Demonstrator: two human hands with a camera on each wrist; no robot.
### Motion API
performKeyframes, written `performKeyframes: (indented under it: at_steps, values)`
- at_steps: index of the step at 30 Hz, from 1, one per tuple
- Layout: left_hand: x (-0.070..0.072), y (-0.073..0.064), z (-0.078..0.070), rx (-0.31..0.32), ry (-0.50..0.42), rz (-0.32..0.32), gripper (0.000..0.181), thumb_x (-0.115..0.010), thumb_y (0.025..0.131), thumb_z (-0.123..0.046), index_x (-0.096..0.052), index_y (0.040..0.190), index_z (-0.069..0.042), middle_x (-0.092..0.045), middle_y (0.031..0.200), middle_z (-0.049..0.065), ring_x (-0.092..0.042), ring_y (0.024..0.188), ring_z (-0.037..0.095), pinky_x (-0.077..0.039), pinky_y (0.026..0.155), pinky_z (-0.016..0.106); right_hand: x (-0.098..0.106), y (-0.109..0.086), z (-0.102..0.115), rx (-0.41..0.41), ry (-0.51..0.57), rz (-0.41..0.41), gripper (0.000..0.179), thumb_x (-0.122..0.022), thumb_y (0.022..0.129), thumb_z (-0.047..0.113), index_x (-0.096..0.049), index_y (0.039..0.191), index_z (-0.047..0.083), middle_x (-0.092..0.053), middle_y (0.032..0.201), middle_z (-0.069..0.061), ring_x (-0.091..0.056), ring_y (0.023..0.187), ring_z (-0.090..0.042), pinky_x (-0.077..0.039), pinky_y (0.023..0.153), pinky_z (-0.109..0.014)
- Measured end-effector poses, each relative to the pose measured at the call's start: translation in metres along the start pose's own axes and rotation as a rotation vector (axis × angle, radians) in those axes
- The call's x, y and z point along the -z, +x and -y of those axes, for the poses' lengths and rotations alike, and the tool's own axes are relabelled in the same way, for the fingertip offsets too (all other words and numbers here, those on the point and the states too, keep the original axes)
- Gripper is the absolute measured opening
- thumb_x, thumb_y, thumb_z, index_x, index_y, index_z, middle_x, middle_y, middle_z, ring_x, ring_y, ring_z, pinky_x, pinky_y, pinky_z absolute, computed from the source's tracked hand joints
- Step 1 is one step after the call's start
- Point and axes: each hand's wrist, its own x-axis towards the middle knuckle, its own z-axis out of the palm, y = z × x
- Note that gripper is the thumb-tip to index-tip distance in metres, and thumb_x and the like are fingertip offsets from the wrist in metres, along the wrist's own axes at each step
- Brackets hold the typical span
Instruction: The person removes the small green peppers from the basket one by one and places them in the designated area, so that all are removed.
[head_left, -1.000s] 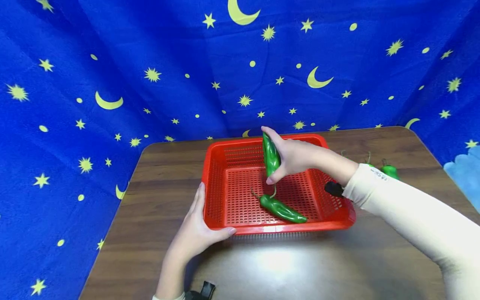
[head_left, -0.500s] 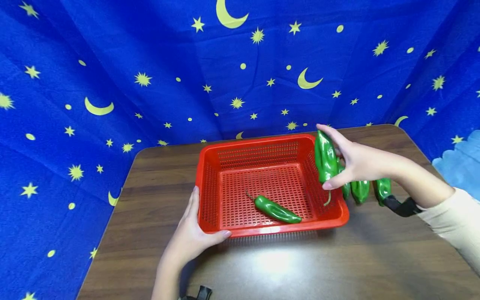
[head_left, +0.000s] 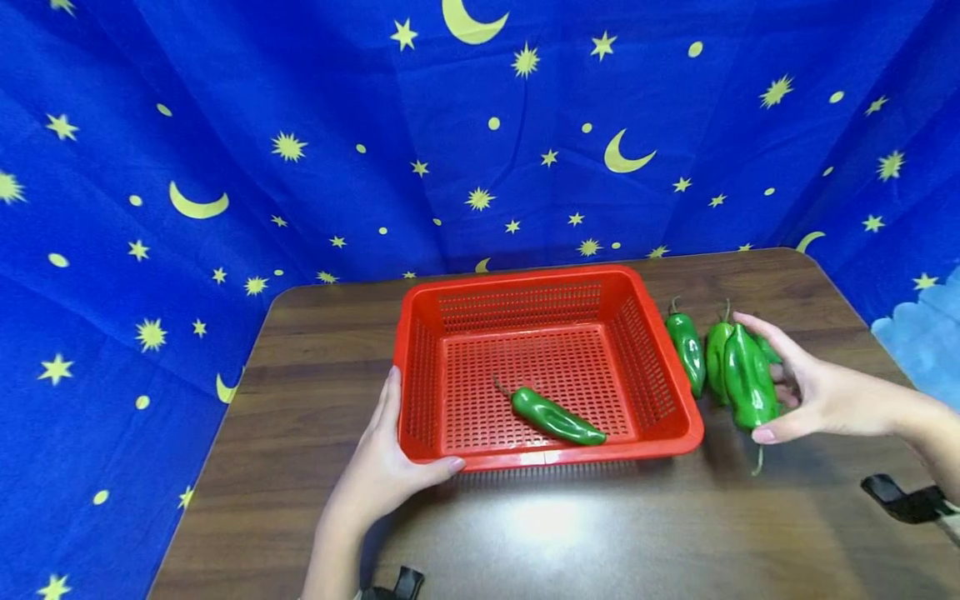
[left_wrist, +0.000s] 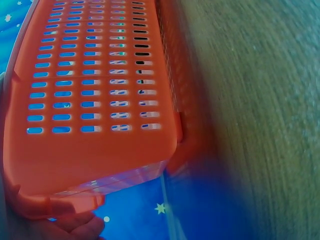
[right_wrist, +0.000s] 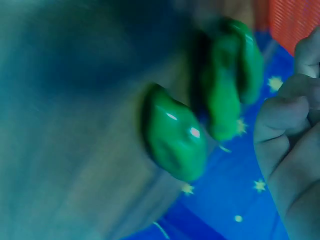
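My right hand (head_left: 828, 400) holds a long green chili pepper (head_left: 750, 383) between thumb and fingertips, its stem pointing toward me. It overlaps other peppers beyond it in the head view. Right of the red plastic basket (head_left: 525, 457) lie a dark green pepper (head_left: 686, 350) and a lighter green pepper (head_left: 717, 358); another pepper (right_wrist: 175, 135) shows in the right wrist view, mostly hidden behind the hand from the head. Inside the basket, one slim green pepper (head_left: 557, 417) lies near the front wall. My left hand (head_left: 378, 475) grips the basket's front left corner, thumb on the front rim.
The basket stands on a brown wooden table (head_left: 322, 350) and takes up its middle. Behind and beside it hangs a blue cloth (head_left: 337, 100) with yellow moons and stars. A glare spot lies on the tabletop in front of the basket.
My right hand has carried the pepper out from above the basket, over its right wall, to the peppers on the table. The left hand has stayed at the basket corner.
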Motion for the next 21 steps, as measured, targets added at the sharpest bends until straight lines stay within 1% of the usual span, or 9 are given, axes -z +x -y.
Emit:
performKeyframes:
  at_steps: [3,7,8,9,10,14,16,18,21]
  values:
    - [0.000,0.000,-0.001,0.001,0.003,0.002,0.139,-0.087,0.059,-0.065,0.004,0.159,-0.033,-0.005,0.168,0.000,-0.029,0.149,0.031,-0.036,0.113,0.056,-0.008,-0.004,-0.015,-0.051,0.088,0.060,0.126,-0.074,0.081,-0.007,0.022,0.156,0.026,-0.054,0.118,-0.033,-0.070,0.096,-0.015,-0.060,0.073,-0.033]
    - [0.000,0.000,-0.001,-0.004,-0.001,0.002,0.139,-0.087,0.058,-0.064,0.003,0.160,-0.033,-0.005,0.168,0.000,-0.030,0.148,0.032,-0.036,0.113,0.057,-0.019,-0.006,-0.034,-0.128,0.133,0.093,0.126,-0.075,0.082,-0.002,0.024,0.155,0.023,-0.039,0.129,-0.045,-0.066,0.104,-0.007,-0.059,0.078,-0.031]
    - [0.000,0.000,-0.001,-0.002,-0.004,0.003,0.139,-0.087,0.058,-0.064,0.003,0.160,-0.033,-0.005,0.168,-0.001,-0.030,0.148,0.032,-0.036,0.113,0.057,-0.021,-0.007,-0.037,-0.146,0.108,0.088,0.126,-0.077,0.081,0.001,0.023,0.155,0.022,-0.035,0.134,-0.045,-0.063,0.107,-0.005,-0.059,0.080,-0.029]
    - [0.000,0.001,-0.001,-0.001,-0.004,0.003,0.139,-0.087,0.058,-0.065,0.003,0.160,-0.033,-0.005,0.168,-0.001,-0.030,0.148,0.032,-0.036,0.113,0.057,-0.023,-0.007,-0.041,-0.170,0.056,0.076,0.128,-0.080,0.080,0.005,0.022,0.156,0.021,-0.033,0.136,-0.044,-0.062,0.108,-0.005,-0.057,0.080,-0.027]
    - [0.001,0.001,-0.001,0.002,-0.006,0.004,0.139,-0.087,0.058,-0.065,0.003,0.160,-0.034,-0.006,0.168,-0.001,-0.030,0.148,0.032,-0.036,0.112,0.058,-0.025,-0.007,-0.043,-0.188,-0.005,0.063,0.130,-0.082,0.078,0.010,0.021,0.156,0.020,-0.029,0.140,-0.045,-0.061,0.112,-0.011,-0.057,0.081,-0.032]
    - [0.001,0.001,-0.001,0.009,-0.010,0.010,0.138,-0.087,0.059,-0.064,0.003,0.159,-0.035,-0.007,0.168,-0.002,-0.031,0.147,0.031,-0.037,0.112,0.059,-0.029,-0.005,-0.047,-0.266,-0.259,0.028,0.140,-0.090,0.069,0.030,0.018,0.157,0.021,-0.030,0.142,-0.045,-0.056,0.116,-0.041,-0.053,0.084,-0.051]
    - [0.002,0.001,-0.002,0.009,-0.016,0.011,0.138,-0.088,0.059,-0.063,0.003,0.159,-0.036,-0.008,0.168,-0.003,-0.032,0.147,0.031,-0.037,0.112,0.059,-0.030,-0.004,-0.047,-0.279,-0.303,0.028,0.143,-0.091,0.066,0.034,0.018,0.157,0.020,-0.029,0.142,-0.048,-0.052,0.117,-0.054,-0.050,0.083,-0.062]
    - [0.002,0.001,-0.002,0.010,-0.020,0.012,0.138,-0.088,0.059,-0.062,0.003,0.159,-0.038,-0.008,0.168,-0.004,-0.033,0.147,0.030,-0.037,0.112,0.059,-0.030,-0.005,-0.046,-0.284,-0.315,0.026,0.144,-0.091,0.065,0.034,0.019,0.157,0.019,-0.032,0.138,-0.048,-0.055,0.113,-0.051,-0.051,0.082,-0.060]
    - [0.001,0.001,-0.003,0.012,-0.027,0.013,0.138,-0.089,0.058,-0.062,0.003,0.158,-0.039,-0.009,0.167,-0.005,-0.033,0.146,0.028,-0.037,0.112,0.058,-0.032,-0.008,-0.043,-0.278,-0.308,0.031,0.144,-0.091,0.065,0.032,0.019,0.157,0.019,-0.029,0.140,-0.050,-0.055,0.111,-0.053,-0.051,0.080,-0.059]
